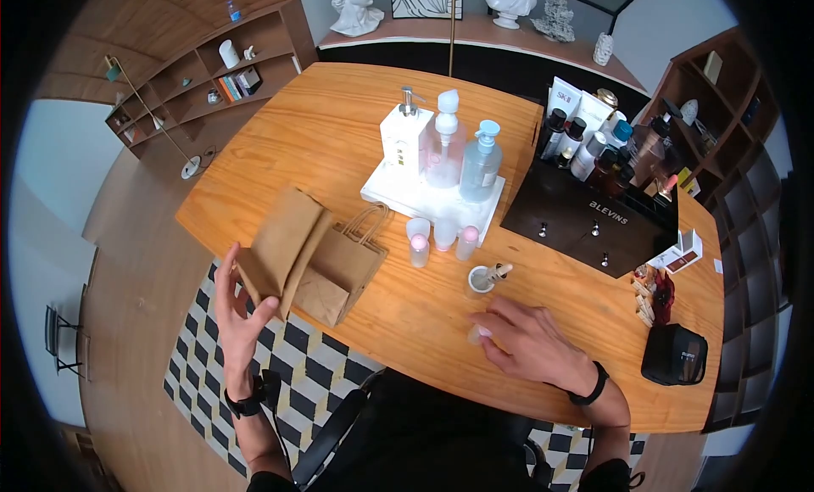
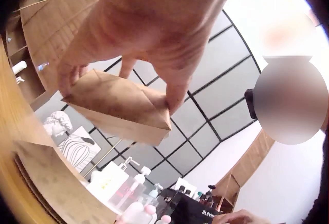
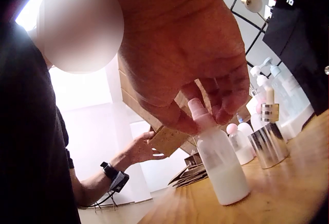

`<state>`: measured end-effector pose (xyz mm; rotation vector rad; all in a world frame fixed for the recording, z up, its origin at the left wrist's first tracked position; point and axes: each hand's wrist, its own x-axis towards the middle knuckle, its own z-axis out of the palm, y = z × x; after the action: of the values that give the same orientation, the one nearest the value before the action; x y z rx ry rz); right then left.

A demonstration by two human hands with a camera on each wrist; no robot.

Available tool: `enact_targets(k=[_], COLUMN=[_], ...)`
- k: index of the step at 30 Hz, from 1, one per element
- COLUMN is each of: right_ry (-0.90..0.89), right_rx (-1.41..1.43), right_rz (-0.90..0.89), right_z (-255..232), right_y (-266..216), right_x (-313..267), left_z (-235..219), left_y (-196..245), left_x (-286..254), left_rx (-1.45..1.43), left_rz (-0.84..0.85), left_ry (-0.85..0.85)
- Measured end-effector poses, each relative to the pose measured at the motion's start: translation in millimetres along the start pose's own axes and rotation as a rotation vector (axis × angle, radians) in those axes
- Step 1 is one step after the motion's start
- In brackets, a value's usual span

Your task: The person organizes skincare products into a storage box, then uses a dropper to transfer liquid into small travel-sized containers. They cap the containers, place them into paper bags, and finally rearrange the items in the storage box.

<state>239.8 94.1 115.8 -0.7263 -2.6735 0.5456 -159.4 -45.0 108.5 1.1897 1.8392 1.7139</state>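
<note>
My left hand (image 1: 240, 327) grips the base end of a brown paper bag (image 1: 284, 237), thumb on one side and fingers on the other. The left wrist view shows the bag's folded bottom (image 2: 121, 100) between the fingertips. Beside it, another paper bag (image 1: 346, 267) with twisted handles lies on the table. My right hand (image 1: 538, 343) pinches the pink top of a small translucent bottle near the table's front edge. In the right wrist view this bottle (image 3: 223, 175) holds whitish liquid and leans slightly, its base at the tabletop.
Pump bottles stand on a white tray (image 1: 381, 191), with small pink-topped bottles (image 1: 419, 250) in front. A cup (image 1: 481, 279) holding a dropper-like item is just beyond my right hand. On the right are a black cosmetics box (image 1: 577, 212), dried flowers (image 1: 663, 297) and a black case (image 1: 674, 355).
</note>
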Motion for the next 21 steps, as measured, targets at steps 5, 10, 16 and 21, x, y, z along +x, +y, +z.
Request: enact_targets(k=[5, 10, 16, 21], right_ry=[0.077, 0.353, 0.695, 0.714], right_rx=[0.013, 0.167, 0.482, 0.760], right_rz=[-0.016, -0.012, 0.037, 0.074], right_z=[4.4, -10.1, -33.4, -40.9], right_y=[2.6, -3.2, -1.2, -9.5], right_x=[-0.8, -1.5, -8.8, -15.6], left_z=[-2.5, 17.2, 27.3, 42.7], left_y=[-17.5, -24.8, -22.6, -20.7], left_x=[-13.7, -16.6, -21.3, -27.5], left_rx=[0.045, -0.340, -0.607, -0.581], left_rz=[0.077, 0.167, -0.062, -0.162], left_ry=[-0.107, -0.204, -0.333, -0.296])
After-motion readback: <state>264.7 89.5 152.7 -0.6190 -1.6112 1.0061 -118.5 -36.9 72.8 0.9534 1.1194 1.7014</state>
